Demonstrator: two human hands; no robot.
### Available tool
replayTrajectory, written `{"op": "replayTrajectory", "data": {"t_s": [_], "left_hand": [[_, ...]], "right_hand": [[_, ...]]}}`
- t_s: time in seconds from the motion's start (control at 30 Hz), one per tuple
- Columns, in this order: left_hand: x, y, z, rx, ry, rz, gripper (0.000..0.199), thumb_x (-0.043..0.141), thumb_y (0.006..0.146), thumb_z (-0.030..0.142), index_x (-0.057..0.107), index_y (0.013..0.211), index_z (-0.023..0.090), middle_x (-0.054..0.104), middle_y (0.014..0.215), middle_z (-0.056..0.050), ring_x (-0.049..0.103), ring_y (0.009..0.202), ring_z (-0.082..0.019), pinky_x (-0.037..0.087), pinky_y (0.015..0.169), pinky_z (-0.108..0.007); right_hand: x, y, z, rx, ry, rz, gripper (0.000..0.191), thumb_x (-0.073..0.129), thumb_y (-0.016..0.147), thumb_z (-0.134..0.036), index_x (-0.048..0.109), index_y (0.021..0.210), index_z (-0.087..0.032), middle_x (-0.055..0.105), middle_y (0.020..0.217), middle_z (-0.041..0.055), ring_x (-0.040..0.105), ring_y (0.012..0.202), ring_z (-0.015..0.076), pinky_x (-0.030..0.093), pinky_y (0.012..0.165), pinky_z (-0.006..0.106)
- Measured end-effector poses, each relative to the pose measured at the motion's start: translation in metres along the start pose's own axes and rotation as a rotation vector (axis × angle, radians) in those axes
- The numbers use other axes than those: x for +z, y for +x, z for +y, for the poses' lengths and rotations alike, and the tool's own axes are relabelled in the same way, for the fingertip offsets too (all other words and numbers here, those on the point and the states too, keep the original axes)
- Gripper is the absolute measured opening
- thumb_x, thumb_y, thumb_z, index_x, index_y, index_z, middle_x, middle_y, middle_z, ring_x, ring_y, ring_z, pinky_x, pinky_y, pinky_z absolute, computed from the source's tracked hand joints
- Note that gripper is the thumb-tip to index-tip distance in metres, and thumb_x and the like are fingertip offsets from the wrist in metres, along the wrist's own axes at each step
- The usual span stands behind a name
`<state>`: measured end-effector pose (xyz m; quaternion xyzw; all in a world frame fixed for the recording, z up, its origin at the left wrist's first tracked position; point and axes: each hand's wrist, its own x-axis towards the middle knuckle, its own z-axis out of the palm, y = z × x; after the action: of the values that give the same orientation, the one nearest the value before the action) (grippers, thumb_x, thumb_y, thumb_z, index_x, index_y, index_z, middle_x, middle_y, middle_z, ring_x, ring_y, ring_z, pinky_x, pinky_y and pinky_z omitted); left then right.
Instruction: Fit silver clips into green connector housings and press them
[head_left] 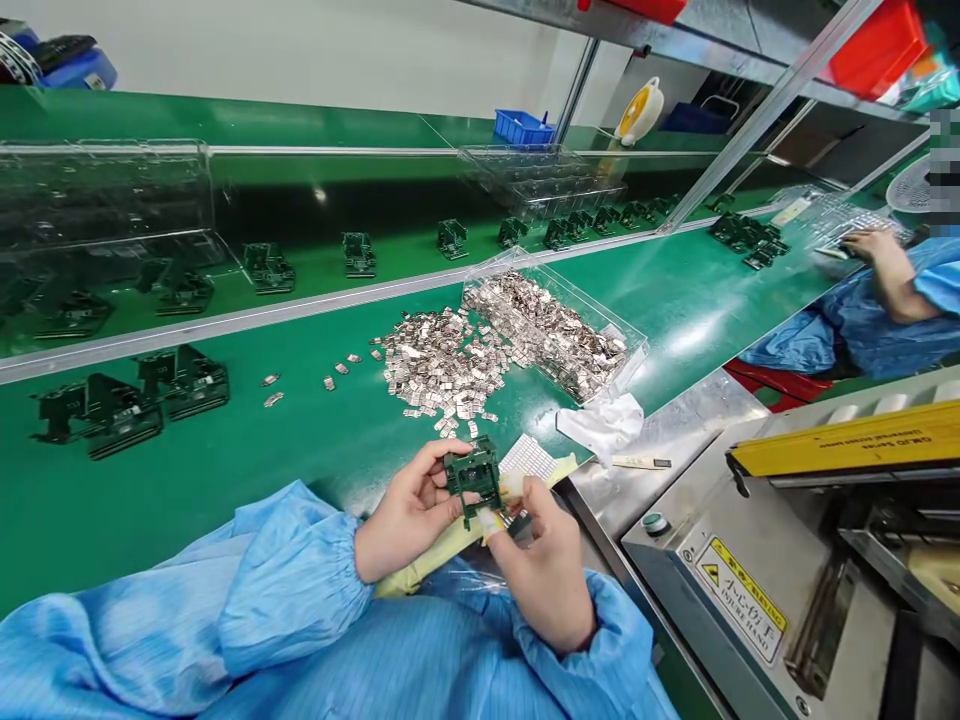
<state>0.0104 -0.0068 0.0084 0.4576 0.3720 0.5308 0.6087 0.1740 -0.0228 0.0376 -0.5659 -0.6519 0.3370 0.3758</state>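
Note:
In front of my body, a green circuit board (474, 472) with cut-outs is held up over the bench edge. My left hand (409, 510) grips its left side between thumb and fingers. On the opposite side, my right hand (541, 560) has its covered thumb and fingertip closed at the board's right edge; whether a small part sits between them is hidden. Just beyond lies a pile of small silvery metal pieces (442, 365), spilling beside a clear plastic tray (634, 350) filled with more. A white gridded sheet (528, 458) rests right behind my right hand.
Assembled green boards (124, 415) stand at the left, with several more along the back ledge. A white cloth (604, 425) lies by the tray. To the right is a machine (705, 540) with a yellow bar and hand-injury label. A co-worker's hand (877, 245) works farther right.

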Motion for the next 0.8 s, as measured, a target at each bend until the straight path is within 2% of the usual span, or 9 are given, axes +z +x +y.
{"op": "replayTrajectory", "data": {"t_s": [0.17,0.27,0.37,0.5,0.67,0.8], "left_hand": [[0.003,-0.003,0.002,-0.024,0.019,-0.028,0.039,0.073,0.081,0.024,0.054,0.116,0.023,0.067,0.089,-0.001,0.066,0.071,-0.011,0.057,0.067,-0.022],[0.002,-0.004,0.003,-0.026,0.046,-0.052,0.040,0.071,0.082,0.022,0.054,0.118,0.023,0.068,0.094,-0.003,0.068,0.077,-0.013,0.058,0.073,-0.023],[0.001,-0.005,0.003,-0.037,0.069,-0.090,0.041,0.068,0.084,0.021,0.052,0.122,0.024,0.069,0.099,-0.004,0.069,0.086,-0.015,0.058,0.078,-0.024],[-0.001,-0.007,0.004,-0.047,0.133,-0.143,0.040,0.062,0.089,0.024,0.049,0.127,0.023,0.069,0.099,-0.005,0.069,0.087,-0.016,0.057,0.077,-0.024],[-0.001,-0.010,0.002,0.011,0.266,-0.119,0.034,0.058,0.092,0.026,0.051,0.125,0.023,0.068,0.097,-0.005,0.066,0.078,-0.013,0.054,0.067,-0.020],[0.000,-0.009,0.001,0.092,0.305,-0.092,0.026,0.054,0.094,0.025,0.052,0.119,0.022,0.067,0.099,-0.005,0.065,0.076,-0.012,0.054,0.066,-0.020]], "right_hand": [[0.010,-0.004,0.006,0.063,0.282,0.133,0.017,0.058,0.074,-0.013,0.055,0.087,-0.023,0.065,0.081,0.0001,0.062,0.074,0.0160,0.050,0.066,0.025],[0.012,-0.003,0.005,0.115,0.348,0.109,0.021,0.061,0.071,-0.014,0.053,0.088,-0.023,0.066,0.079,-0.0005,0.063,0.071,0.0157,0.051,0.065,0.025],[0.011,-0.002,0.004,0.140,0.319,0.069,0.026,0.060,0.068,-0.013,0.050,0.090,-0.024,0.068,0.079,-0.0008,0.064,0.073,0.0167,0.051,0.067,0.027],[0.009,-0.001,0.004,0.144,0.262,0.069,0.028,0.059,0.068,-0.014,0.048,0.091,-0.024,0.070,0.081,0.0006,0.064,0.074,0.0175,0.051,0.068,0.028],[0.012,-0.002,0.003,0.141,0.216,0.104,0.028,0.059,0.067,-0.015,0.047,0.091,-0.024,0.070,0.080,-0.0002,0.064,0.071,0.0167,0.049,0.064,0.027],[0.015,-0.005,0.003,0.098,0.173,0.137,0.027,0.062,0.069,-0.014,0.047,0.090,-0.024,0.067,0.077,-0.0019,0.062,0.068,0.0151,0.048,0.064,0.026]]}}
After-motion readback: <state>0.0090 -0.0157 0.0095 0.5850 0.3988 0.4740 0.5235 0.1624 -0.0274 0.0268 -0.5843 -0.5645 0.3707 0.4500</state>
